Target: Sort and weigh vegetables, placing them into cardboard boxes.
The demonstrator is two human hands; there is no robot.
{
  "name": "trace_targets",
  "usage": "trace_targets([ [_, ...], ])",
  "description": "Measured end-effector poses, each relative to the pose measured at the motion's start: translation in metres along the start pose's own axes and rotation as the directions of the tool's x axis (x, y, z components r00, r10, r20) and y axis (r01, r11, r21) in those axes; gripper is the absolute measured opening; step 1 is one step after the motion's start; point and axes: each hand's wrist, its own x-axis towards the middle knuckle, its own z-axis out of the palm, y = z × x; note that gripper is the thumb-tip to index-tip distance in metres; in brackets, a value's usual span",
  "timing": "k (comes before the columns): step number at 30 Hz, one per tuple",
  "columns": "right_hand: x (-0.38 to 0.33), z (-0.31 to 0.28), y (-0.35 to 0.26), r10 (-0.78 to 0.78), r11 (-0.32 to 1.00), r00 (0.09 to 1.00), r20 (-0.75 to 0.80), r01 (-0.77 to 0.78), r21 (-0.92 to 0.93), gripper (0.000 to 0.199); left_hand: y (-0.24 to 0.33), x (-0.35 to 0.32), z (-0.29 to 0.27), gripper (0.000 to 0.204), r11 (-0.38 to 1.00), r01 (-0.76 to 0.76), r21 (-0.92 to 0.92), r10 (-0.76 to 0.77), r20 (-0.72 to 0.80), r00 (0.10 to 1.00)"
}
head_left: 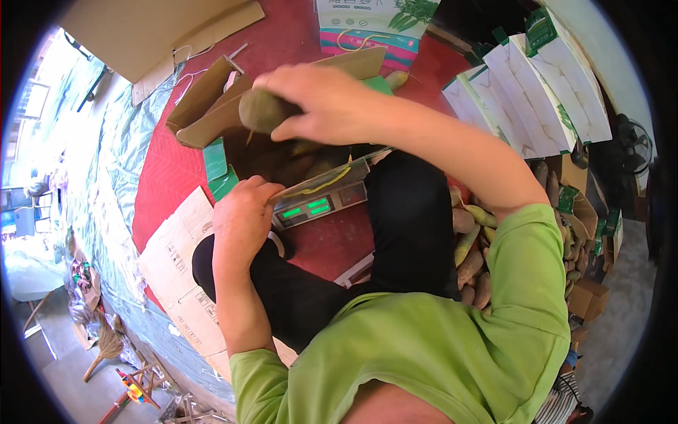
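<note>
Box on scale. Vegetable pile right of legs, cardboard sheet left, paper bags beyond pile. Right hand over box, 1 vegetable in it.

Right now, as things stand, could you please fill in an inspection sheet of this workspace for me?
Surface: red covering; blue-white sheeting at its left.
Job's things: open carton, tubers dimly visible inside; scale at its near side, green display lit.
Clutter: flattened cardboard at left; tuber pile and white-and-green packaging at right.
Grips: right grip holds a brown tuber over the carton; left grip touches the carton's near edge.
Cables: thin white cord near the upper-left cardboard, kind unclear.
Surroundings: fan at far right; broom at lower left.
</note>
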Motion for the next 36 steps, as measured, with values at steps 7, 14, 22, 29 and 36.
trace_targets([
  [7, 0.059, 0.095, 0.005, 0.1, 0.928, 0.851, 0.516, 0.108, -0.357, 0.045, -0.004, -0.003, 0.002, 0.017, 1.0, -0.027, -0.009, 0.027, 0.019, 0.999],
  [14, 0.068, 0.094, -0.001, 0.025, 0.956, 0.895, 0.445, 0.109, -0.272, 0.043, -0.003, 0.001, 0.002, 0.017, 0.998, -0.02, -0.051, 0.019, -0.01, 1.0],
  [22, -0.012, -0.031, 0.034, 0.123, 0.973, 0.99, -0.07, -0.106, 0.203, 0.04, -0.001, 0.001, 0.0, 0.017, 0.997, -0.018, -0.075, 0.017, -0.013, 1.0],
  [29, -0.181, -0.032, 0.118, 0.625, 0.766, 0.721, -0.299, -0.493, 0.412, 0.035, 0.0, 0.004, 0.003, 0.018, 0.995, 0.0, -0.096, 0.002, 0.018, 1.0],
  [36, -0.345, 0.077, 0.157, 0.838, 0.417, 0.434, -0.331, -0.901, -0.125, 0.056, -0.002, 0.009, 0.007, 0.017, 0.997, -0.024, -0.074, 0.024, 0.002, 1.0],
])
